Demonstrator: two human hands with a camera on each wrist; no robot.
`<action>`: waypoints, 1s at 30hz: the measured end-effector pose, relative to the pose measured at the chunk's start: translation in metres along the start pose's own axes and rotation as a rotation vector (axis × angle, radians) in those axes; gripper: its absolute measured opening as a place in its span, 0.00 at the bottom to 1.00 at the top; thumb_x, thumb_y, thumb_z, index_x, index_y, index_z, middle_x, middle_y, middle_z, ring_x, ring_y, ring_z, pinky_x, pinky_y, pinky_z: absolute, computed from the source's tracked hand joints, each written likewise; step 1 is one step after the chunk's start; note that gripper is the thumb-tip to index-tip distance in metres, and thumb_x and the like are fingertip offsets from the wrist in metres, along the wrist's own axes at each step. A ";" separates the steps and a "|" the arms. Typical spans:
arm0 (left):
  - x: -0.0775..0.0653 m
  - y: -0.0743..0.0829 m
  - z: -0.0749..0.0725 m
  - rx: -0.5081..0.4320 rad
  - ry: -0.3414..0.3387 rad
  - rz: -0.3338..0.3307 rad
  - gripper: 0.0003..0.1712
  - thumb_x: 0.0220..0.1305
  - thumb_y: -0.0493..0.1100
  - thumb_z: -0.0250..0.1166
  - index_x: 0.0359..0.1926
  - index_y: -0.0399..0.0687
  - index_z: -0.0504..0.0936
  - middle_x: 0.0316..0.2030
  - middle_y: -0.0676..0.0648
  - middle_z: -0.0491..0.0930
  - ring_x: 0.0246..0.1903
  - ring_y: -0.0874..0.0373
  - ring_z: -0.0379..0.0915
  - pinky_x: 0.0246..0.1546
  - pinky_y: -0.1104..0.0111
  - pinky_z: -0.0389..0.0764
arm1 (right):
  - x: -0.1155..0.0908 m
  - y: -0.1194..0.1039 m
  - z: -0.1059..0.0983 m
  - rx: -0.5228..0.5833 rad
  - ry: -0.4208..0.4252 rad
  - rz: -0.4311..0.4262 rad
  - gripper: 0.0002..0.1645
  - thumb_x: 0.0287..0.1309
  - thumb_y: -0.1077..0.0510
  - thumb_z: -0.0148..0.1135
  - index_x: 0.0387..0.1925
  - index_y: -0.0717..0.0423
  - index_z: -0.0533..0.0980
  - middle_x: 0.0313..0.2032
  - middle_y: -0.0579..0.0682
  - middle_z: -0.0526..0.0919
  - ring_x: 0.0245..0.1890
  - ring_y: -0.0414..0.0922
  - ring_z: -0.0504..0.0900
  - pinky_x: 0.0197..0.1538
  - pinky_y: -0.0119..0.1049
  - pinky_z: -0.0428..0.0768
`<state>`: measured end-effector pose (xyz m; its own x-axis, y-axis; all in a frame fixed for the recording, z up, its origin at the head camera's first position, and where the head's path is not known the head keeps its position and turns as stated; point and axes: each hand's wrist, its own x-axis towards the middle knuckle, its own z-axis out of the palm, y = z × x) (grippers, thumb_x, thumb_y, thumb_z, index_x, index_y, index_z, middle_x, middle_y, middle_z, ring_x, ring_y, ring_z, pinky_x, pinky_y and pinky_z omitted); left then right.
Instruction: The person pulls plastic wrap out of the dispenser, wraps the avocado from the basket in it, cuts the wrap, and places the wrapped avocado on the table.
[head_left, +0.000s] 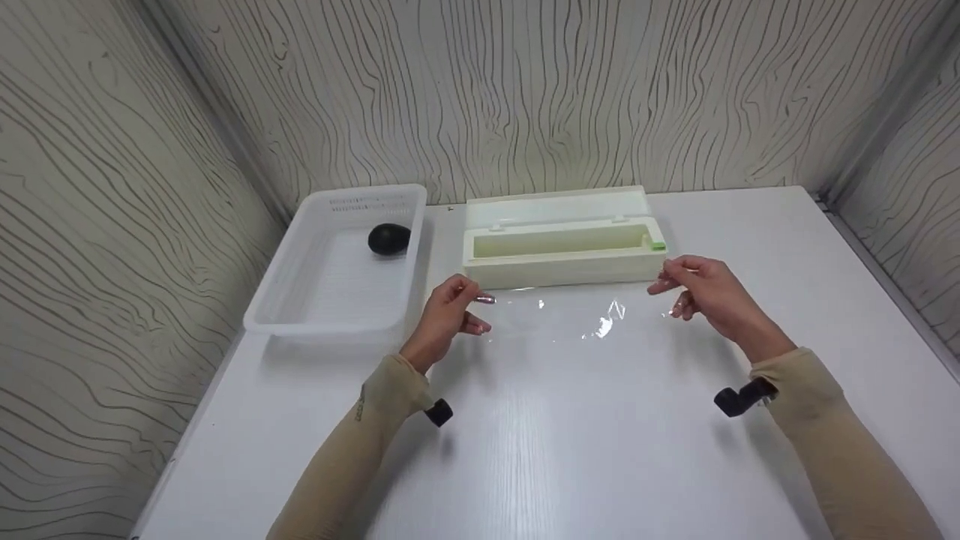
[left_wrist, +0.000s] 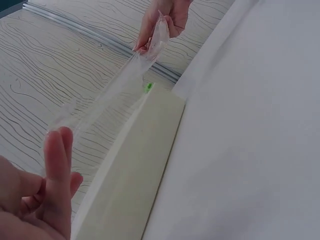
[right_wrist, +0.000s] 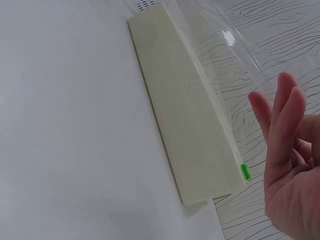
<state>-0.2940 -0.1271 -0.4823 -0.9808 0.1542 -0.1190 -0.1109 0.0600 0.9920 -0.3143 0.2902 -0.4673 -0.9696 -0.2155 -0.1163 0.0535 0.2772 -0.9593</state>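
A sheet of clear cling film (head_left: 604,325) is stretched between my two hands, above the table in front of the dispenser box. My left hand (head_left: 445,319) pinches its left end, some fingers extended. At the other end my right hand (head_left: 712,296) pinches the film between thumb and finger. The film hangs as a thin, wrinkled strip (left_wrist: 115,92) in the left wrist view. Just behind stands a pale cream cling film dispenser (head_left: 562,271), its lid (head_left: 555,208) tipped back. A green slider (head_left: 658,246) sits at its right end.
To the left stands a white plastic basket (head_left: 330,328) holding a dark oval fruit, likely an avocado (head_left: 388,239). All of this is on a white table (head_left: 570,457). Wood-grain-patterned walls (head_left: 525,97) close in the back and sides.
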 end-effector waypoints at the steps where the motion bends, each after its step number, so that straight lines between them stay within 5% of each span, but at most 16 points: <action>1: -0.001 -0.002 0.000 0.007 -0.002 -0.014 0.11 0.82 0.45 0.53 0.49 0.41 0.74 0.49 0.40 0.87 0.23 0.58 0.85 0.29 0.70 0.88 | -0.001 0.003 0.000 -0.015 -0.005 0.007 0.22 0.79 0.44 0.52 0.49 0.60 0.74 0.36 0.40 0.91 0.20 0.37 0.81 0.27 0.28 0.81; 12: -0.002 -0.017 -0.003 0.091 -0.057 -0.132 0.14 0.81 0.41 0.54 0.54 0.32 0.73 0.37 0.41 0.88 0.24 0.57 0.86 0.33 0.66 0.90 | -0.003 0.023 0.002 -0.115 -0.074 0.126 0.29 0.79 0.47 0.54 0.61 0.71 0.71 0.34 0.44 0.90 0.22 0.39 0.84 0.32 0.30 0.84; 21: 0.002 -0.026 -0.005 0.161 -0.123 -0.168 0.04 0.77 0.35 0.56 0.47 0.37 0.72 0.36 0.40 0.86 0.25 0.58 0.85 0.33 0.66 0.89 | -0.004 0.032 0.006 -0.093 -0.115 0.150 0.23 0.78 0.56 0.54 0.58 0.75 0.72 0.33 0.44 0.89 0.22 0.37 0.84 0.31 0.30 0.85; 30: 0.003 -0.032 -0.007 0.169 -0.138 -0.174 0.03 0.76 0.34 0.58 0.46 0.39 0.71 0.36 0.41 0.84 0.25 0.58 0.84 0.33 0.66 0.89 | -0.004 0.043 0.007 -0.097 -0.158 0.160 0.19 0.74 0.55 0.61 0.52 0.68 0.74 0.34 0.46 0.89 0.25 0.39 0.86 0.35 0.35 0.88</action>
<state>-0.2941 -0.1354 -0.5138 -0.9170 0.2596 -0.3030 -0.2362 0.2588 0.9366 -0.3067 0.2966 -0.5095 -0.9007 -0.3037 -0.3106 0.1725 0.4061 -0.8974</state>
